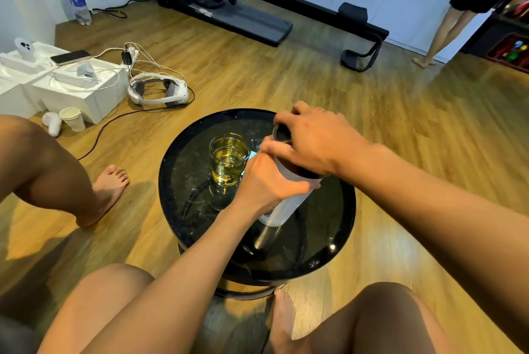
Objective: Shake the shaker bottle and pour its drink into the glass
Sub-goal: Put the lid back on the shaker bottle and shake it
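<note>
A white shaker bottle [282, 207] with a black lid [282, 134] stands tilted on the round black table [183, 210]. My left hand [266, 182] is wrapped around the bottle's upper body. My right hand [312, 142] covers the black lid from above, fingers closed on it. Just left of the bottle stands a clear glass [229, 160] holding yellow-green liquid, about two thirds full. The bottle's top rim is mostly hidden under my right hand.
My knees frame the table's near side, and another person's leg and foot [100, 190] are at the left. White boxes [71, 90], a headset [159, 92], cables and a paper cup [73, 119] lie on the wooden floor. A person stands at the far right [446, 33].
</note>
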### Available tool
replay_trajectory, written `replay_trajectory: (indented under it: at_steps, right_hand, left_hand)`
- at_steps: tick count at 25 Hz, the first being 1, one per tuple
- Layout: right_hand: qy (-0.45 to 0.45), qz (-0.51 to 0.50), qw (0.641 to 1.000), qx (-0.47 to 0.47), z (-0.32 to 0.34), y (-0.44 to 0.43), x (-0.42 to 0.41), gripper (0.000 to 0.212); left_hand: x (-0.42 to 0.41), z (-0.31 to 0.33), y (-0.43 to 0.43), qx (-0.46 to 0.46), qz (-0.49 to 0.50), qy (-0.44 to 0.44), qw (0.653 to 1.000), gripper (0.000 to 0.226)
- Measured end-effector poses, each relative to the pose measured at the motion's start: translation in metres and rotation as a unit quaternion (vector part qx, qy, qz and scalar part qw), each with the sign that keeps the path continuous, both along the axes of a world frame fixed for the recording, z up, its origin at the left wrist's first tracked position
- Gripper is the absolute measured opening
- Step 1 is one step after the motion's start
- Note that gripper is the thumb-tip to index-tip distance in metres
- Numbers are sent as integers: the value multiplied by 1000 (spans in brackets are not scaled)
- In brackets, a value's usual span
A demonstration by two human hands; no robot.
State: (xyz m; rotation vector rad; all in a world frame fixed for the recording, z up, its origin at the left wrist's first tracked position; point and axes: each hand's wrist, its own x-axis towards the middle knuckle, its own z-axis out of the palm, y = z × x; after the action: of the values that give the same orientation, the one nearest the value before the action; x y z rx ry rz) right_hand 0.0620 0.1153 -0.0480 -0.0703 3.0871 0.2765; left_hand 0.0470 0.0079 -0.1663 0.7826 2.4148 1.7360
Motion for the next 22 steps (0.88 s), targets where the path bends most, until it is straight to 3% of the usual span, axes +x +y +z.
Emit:
replay_trajectory:
  at_steps: [2, 5, 9, 13, 17, 22]
  right_hand:
    - [-30, -2, 999, -17, 1, -2, -6, 79]
    - [-42, 126, 991, -32, 9, 10, -2, 67]
    - [-43, 27, 998, -45, 0, 4, -11, 62]
    - [-19, 152, 987, -44, 7, 10, -1, 51]
    - [-7, 60, 996, -68, -2, 5, -11, 44]
    - [-17, 136, 987, -80, 3, 11, -7, 46]
  left_hand:
    - [0, -2, -1, 10, 4, -12, 1000, 59]
    - [0, -1, -2, 9, -6, -19, 1000, 86]
    - [0, -1, -3, 0, 1, -22, 1000, 79]
    - [1, -2, -3, -3, 8, -12, 1000, 83]
    - [2, -1, -3, -1, 3, -15, 1000, 84]
    - [2, 0, -4, -2, 11, -5, 1000, 83]
